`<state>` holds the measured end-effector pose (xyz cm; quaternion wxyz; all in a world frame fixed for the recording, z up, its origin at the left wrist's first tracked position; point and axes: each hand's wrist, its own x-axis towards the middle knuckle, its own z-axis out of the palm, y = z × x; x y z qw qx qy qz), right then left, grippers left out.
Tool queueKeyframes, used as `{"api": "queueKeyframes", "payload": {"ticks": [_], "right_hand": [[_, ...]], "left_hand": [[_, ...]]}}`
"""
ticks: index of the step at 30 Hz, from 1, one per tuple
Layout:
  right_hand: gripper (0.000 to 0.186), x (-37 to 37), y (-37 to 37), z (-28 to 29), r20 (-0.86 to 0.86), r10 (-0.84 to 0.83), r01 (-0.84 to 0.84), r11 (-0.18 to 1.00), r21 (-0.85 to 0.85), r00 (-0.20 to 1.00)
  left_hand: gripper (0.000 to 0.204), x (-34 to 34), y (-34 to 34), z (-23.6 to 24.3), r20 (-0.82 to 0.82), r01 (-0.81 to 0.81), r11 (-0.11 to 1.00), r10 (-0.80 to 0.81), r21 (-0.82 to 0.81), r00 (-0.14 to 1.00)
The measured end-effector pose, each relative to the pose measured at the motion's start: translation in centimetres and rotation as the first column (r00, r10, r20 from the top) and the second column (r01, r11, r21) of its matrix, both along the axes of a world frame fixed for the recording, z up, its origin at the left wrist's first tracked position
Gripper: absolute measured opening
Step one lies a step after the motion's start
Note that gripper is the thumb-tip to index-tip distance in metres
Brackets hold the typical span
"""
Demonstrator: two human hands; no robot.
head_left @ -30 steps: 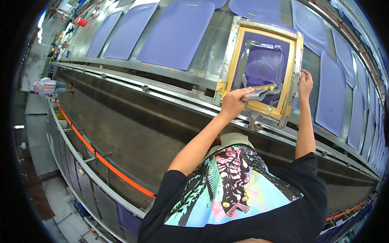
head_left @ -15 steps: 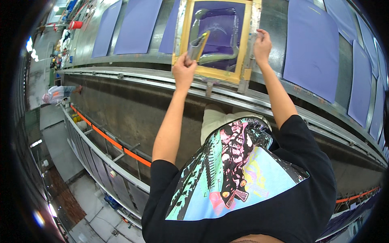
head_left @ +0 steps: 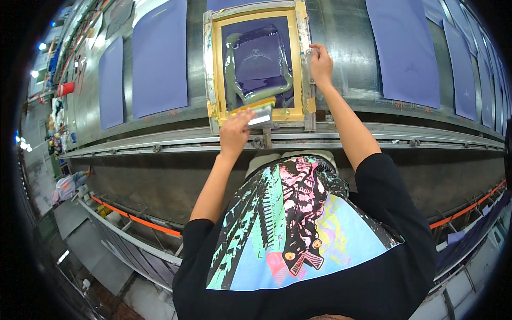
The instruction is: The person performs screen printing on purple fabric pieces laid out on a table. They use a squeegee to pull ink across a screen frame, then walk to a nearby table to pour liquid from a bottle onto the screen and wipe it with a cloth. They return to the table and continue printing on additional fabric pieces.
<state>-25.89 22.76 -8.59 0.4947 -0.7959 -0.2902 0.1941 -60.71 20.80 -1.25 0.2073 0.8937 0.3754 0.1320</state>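
Note:
My left hand [head_left: 234, 130] grips a squeegee [head_left: 260, 117] with a metal body and yellowish blade, held slanted at the lower edge of the screen frame [head_left: 209, 64]. The frame has a yellow taped border around a purple mesh [head_left: 256, 64] with a pale curved design and a band of glossy grey-green ink [head_left: 232, 69] around it. My right hand [head_left: 321, 66] is curled at the frame's right metal side, fingertips on a small fitting there. The frame sits on a long metal table [head_left: 346, 69].
Purple sheets [head_left: 405, 53] lie spaced along the table on both sides. A metal rail [head_left: 384, 143] runs along the near edge. A red bucket [head_left: 65, 89] is at the far left, where another person [head_left: 66, 189] bends low. Behind me runs a railing with an orange bar [head_left: 136, 216].
The squeegee in my left hand has come down from over the mesh to the frame's lower edge and turned more level. The whole view has swung, shifting the frame and table within it.

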Motion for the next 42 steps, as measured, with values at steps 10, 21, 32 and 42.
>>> {"api": "queueKeyframes", "payload": {"ticks": [10, 21, 32, 42], "right_hand": [[0.019, -0.5, 0.5, 0.4, 0.022, -0.041, 0.042, 0.998, -0.039, 0.999], [0.019, -0.3, 0.5, 0.7, -0.039, -0.052, 0.049, 0.996, -0.068, 0.998], [0.018, -0.3, 0.6, 1.2, 0.014, -0.043, 0.044, 0.995, -0.089, 0.999], [0.020, -0.1, 0.4, 0.3, -0.034, -0.039, 0.039, 0.999, 0.005, 0.999]], "left_hand": [[0.058, 5.2, 7.8, -2.3, -0.041, 0.153, 0.963, -0.147, 0.222, 0.988], [0.038, 14.2, 20.7, -3.3, 0.009, -0.053, 0.996, 0.053, 0.071, 0.999], [0.041, 10.3, 15.5, -0.5, 0.054, -0.058, 0.995, 0.062, -0.077, 0.997], [0.038, 13.9, 19.7, -2.2, -0.056, -0.080, 0.997, 0.080, 0.003, 0.995]]}}
